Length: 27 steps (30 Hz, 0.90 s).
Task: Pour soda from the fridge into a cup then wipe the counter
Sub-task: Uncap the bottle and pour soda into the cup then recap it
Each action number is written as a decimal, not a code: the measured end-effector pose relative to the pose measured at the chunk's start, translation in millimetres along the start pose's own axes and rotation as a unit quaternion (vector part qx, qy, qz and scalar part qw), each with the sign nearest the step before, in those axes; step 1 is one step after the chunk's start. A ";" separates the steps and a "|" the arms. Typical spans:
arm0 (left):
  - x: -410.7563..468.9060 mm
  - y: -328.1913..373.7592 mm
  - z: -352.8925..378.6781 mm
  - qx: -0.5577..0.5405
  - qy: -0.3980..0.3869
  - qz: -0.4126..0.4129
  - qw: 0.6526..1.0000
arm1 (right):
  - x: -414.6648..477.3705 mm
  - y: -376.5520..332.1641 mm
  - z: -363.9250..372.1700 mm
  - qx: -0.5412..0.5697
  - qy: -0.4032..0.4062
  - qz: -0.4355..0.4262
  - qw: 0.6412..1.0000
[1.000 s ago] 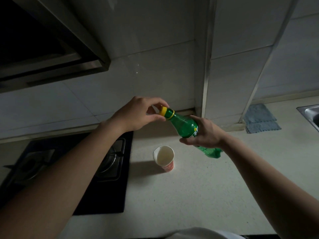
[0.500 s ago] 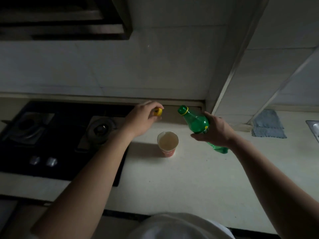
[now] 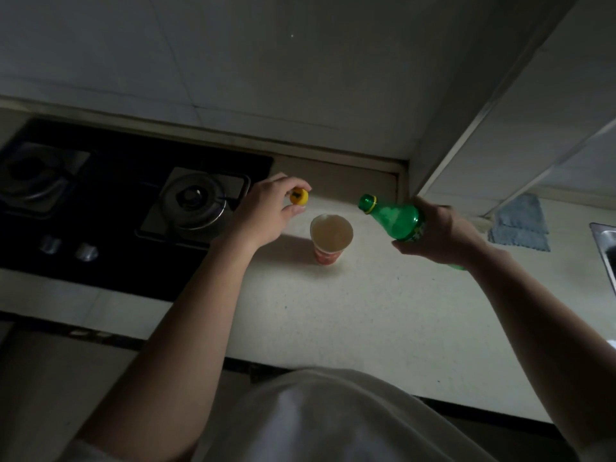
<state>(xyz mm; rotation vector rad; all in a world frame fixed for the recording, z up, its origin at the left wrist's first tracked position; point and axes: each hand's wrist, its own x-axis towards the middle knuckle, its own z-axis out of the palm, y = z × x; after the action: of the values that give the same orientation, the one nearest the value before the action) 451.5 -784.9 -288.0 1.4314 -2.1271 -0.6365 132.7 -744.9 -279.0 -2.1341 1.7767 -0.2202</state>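
Pale speckled counter (image 3: 366, 311) fills our view, with a black gas hob (image 3: 116, 195) at its left and a folded blue cloth (image 3: 520, 225) far right. Our right hand (image 3: 440, 235) wraps its fingers round the green soda bottle (image 3: 395, 220), uncapped and tilted neck-first toward the red-sided paper cup (image 3: 330, 238) standing between our hands. Our left hand (image 3: 263, 211) pinches the yellow cap (image 3: 298, 197) between thumb and fingertips.

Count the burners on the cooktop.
2. The left burner sits at the left end of the cooktop, cut by the frame edge; the right burner is at its right end, beside the left hand. More could lie beyond the frame.
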 end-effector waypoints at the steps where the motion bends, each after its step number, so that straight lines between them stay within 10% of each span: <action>1: 0.6 0.3 0.0 0.002 -0.002 0.002 1.000 | -0.6 1.8 -2.9 -0.006 -0.003 -0.002 1.000; 27: 25.4 23.5 -4.9 0.030 -0.035 0.041 0.998 | -2.2 25.9 -35.7 -0.143 0.021 -0.054 0.988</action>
<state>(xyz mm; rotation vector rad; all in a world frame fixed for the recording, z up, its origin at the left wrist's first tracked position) 429.8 -801.2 -266.0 1.3639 -2.2643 -0.6063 96.3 -752.7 -255.1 -2.4452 1.8101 -0.0392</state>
